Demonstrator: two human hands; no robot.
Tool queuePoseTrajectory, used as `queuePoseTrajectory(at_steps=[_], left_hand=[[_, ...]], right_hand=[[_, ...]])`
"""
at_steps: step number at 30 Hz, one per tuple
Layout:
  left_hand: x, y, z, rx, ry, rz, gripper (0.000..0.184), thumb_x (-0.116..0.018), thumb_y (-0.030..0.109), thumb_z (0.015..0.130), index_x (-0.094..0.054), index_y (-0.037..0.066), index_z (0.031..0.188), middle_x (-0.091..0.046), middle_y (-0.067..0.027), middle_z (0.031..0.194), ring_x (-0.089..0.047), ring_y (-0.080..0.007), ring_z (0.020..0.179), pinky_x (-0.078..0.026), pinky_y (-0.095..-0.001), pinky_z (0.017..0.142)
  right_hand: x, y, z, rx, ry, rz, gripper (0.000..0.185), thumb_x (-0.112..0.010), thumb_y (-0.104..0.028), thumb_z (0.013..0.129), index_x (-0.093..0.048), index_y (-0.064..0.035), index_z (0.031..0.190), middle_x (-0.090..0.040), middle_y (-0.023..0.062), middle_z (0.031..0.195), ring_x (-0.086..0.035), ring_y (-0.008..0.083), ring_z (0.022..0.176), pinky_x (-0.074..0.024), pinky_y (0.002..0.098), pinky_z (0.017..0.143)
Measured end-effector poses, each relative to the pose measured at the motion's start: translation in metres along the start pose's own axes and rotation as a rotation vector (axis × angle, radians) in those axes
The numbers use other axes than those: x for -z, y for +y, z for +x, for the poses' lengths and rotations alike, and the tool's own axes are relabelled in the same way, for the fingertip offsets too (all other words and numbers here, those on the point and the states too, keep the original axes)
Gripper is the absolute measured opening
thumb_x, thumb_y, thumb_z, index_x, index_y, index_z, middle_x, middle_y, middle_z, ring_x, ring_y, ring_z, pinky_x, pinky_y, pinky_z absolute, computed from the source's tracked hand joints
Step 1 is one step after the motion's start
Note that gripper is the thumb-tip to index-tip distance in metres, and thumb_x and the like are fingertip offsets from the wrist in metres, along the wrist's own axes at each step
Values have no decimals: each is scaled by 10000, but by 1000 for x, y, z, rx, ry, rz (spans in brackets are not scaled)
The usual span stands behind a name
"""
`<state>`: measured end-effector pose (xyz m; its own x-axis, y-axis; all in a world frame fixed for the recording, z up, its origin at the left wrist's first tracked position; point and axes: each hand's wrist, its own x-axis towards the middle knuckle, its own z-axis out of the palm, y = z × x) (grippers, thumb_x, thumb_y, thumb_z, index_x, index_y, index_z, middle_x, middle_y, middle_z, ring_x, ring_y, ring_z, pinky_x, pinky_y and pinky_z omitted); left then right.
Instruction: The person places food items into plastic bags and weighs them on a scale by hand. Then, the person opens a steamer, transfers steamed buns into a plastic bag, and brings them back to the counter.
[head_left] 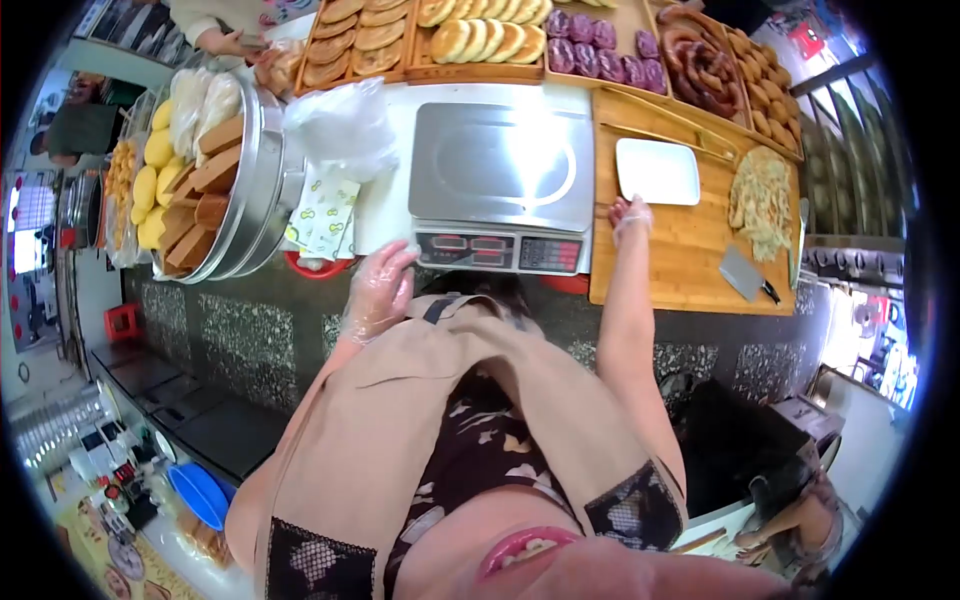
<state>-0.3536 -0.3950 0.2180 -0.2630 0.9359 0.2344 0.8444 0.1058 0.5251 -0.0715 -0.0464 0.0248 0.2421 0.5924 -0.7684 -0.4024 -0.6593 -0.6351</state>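
My right hand (631,217), in a clear plastic glove, is at the near edge of a shallow white tray (657,172), its fingers closed at the rim. The tray is over a wooden board (690,235). A pile of pale shredded food (761,203) and a cleaver (745,275) lie to its right. My left hand (380,287), also gloved, holds nothing; its loosely bent fingers are beside the near left corner of a digital scale (500,180). Printed paper bags (324,213) and clear plastic bags (342,125) lie just beyond it.
Steamers (265,170) with brown cake slices and yellow buns stand at the left. Along the back are trays of flat breads (487,40), purple buns (600,62) and a brown coil (700,60). Wooden tongs (668,125) lie on the board. Another person's hand (240,42) is at the upper left.
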Motion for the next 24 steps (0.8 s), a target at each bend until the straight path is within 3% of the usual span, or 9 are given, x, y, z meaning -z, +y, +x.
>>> queuePoseTrajectory(at_steps=[10, 14, 15, 17, 18, 19, 20, 22, 24], left_hand=[[-4, -69, 9, 74, 29, -136, 278, -575, -12, 761, -589, 70, 1026, -567, -142, 1120, -564, -339, 1000, -473, -392, 823], [-17, -101, 17, 66, 16, -212, 295, -535, 2, 758, -565, 35, 1049, -542, -178, 1122, -522, -359, 1036, -444, -415, 879], [-24, -108, 17, 46, 15, -187, 312, -532, 10, 762, -558, 33, 1072, -536, -179, 1143, -508, -358, 1069, -432, -417, 907], [-34, -118, 28, 29, -18, -254, 341, -544, 34, 765, -550, 35, 1106, -526, -190, 1163, -499, -360, 1086, -419, -423, 926], [-38, -119, 34, 18, -32, -247, 373, -556, 54, 778, -521, 21, 1148, -516, -203, 1168, -485, -369, 1099, -395, -414, 954], [-43, -116, 42, 79, -27, -290, 407, -565, 73, 791, -493, 6, 1186, -503, -209, 1198, -467, -360, 1134, -374, -400, 975], [-47, -113, 49, 149, -32, -329, 446, -573, 92, 803, -465, -9, 1224, -490, -215, 1227, -448, -352, 1168, -352, -386, 996], [-71, -118, 57, 470, -16, -506, 532, -527, 246, 886, -375, -41, 1307, -428, -217, 1316, -392, -318, 1239, -289, -354, 1040], [-104, -142, 62, 588, -51, -616, 570, -468, 331, 911, -352, -43, 1325, -396, -207, 1349, -376, -296, 1255, -268, -345, 1049]], right_hand=[[13, 4, -26, 135, 249, -187, 40, -477, -112, 879, -476, -75, 893, -565, 75, 671, -496, 139, 475, -451, 279, 450], [49, 19, -8, 137, 38, -197, 102, -456, -68, 824, -475, -84, 725, -483, 47, 559, -450, 158, 447, -396, 284, 429], [65, 34, 9, 343, -58, -290, 151, -452, -98, 807, -483, -100, 659, -471, 58, 518, -449, 179, 429, -388, 310, 406], [60, 32, 7, 300, 236, -363, 166, -465, -148, 794, -551, -13, 750, -566, 147, 595, -567, 263, 504, -434, 390, 423], [64, 48, 43, 329, 550, -831, 225, -478, -160, 799, -576, 42, 790, -621, 208, 715, -639, 314, 652, -500, 420, 549], [19, 11, -88, 342, 621, -722, 304, -510, -225, 828, -582, 70, 843, -639, 236, 830, -649, 336, 791, -513, 414, 687], [18, 14, -92, 435, 636, -846, 377, -535, -305, 846, -588, 68, 839, -638, 234, 836, -639, 343, 832, -495, 428, 724], [14, 32, -87, 640, 538, -742, 468, -522, -418, 852, -598, 38, 774, -634, 234, 781, -625, 372, 809, -468, 438, 755], [6, 26, -114, 599, 168, -1027, 676, -293, -599, 873, -638, -18, 889, -635, 224, 872, -598, 369, 883, -446, 418, 785]])
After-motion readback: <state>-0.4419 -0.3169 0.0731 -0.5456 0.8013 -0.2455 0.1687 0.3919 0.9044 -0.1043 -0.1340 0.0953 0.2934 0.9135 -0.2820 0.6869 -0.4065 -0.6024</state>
